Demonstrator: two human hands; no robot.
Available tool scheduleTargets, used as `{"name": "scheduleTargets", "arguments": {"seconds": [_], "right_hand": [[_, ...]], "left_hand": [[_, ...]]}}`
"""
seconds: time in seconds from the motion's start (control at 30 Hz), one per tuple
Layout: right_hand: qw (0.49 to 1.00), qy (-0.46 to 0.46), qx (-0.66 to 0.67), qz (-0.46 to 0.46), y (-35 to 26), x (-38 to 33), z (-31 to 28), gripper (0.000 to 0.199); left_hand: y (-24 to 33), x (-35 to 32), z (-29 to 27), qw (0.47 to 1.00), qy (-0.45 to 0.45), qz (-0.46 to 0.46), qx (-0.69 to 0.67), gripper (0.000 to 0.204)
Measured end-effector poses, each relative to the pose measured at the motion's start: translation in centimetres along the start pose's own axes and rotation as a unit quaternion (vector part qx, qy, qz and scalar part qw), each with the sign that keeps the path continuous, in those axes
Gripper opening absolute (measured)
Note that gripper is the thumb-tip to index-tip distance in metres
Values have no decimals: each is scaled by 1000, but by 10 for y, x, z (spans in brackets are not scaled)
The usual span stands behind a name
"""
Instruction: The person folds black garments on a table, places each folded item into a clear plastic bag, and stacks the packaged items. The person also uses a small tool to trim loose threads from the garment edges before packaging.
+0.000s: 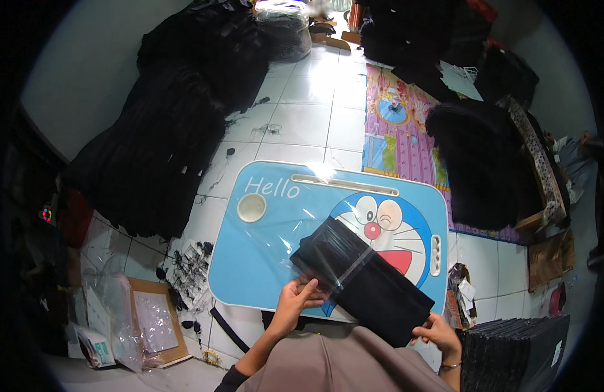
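Note:
A folded black cloth [380, 286] lies slantwise over the lap table [246, 264], its upper left end inside a clear plastic bag [276, 228]. The bag's mouth crosses the cloth near its middle, and the bag's unfilled part spreads over the blue top. My left hand [300, 302] is closed on the bag at the cloth's left edge, thumb on top. At the cloth's lower right corner, my right hand [438, 334] pinches the fabric, which sticks out of the bag there.
Heaps of black cloth [165, 144] cover the floor at left and far right. A colourful patterned mat [406, 124] lies beyond the table. Stacked black packs [511, 353] stand at lower right. Cardboard and plastic wrappers [145, 320] sit at lower left, near black scraps [191, 264].

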State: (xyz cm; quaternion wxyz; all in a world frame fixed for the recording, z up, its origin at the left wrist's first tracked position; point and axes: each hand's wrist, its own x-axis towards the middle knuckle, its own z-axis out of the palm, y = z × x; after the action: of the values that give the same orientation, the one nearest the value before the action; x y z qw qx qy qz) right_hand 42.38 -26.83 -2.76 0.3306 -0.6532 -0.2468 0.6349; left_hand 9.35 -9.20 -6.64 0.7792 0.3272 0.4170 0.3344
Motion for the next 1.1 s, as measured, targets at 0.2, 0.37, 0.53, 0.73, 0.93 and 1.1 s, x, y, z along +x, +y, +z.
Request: {"name": "scheduleTargets", "arguments": {"seconds": [0.2,0.37,0.53,0.73,0.93,1.1], "right_hand": [[994,41,49,-84,-43,21,57,27],[973,-52,93,-206,-100,106,105,31],[944,-6,207,-258,-114,160,162,34],[919,133,264,-261,-73,137,120,35],[933,201,136,-264,-30,109,118,34],[915,225,128,-309,-47,132,133,54]], "left_hand": [[13,12,-9,999,-25,-40,22,23],[18,1,-24,998,-30,-50,-31,20],[19,-13,-42,996,-19,-59,-69,17],[19,-23,-31,986,100,64,116,17],[-16,-12,34,560,191,499,633,26],[6,3,36,527,152,584,598,27]]}}
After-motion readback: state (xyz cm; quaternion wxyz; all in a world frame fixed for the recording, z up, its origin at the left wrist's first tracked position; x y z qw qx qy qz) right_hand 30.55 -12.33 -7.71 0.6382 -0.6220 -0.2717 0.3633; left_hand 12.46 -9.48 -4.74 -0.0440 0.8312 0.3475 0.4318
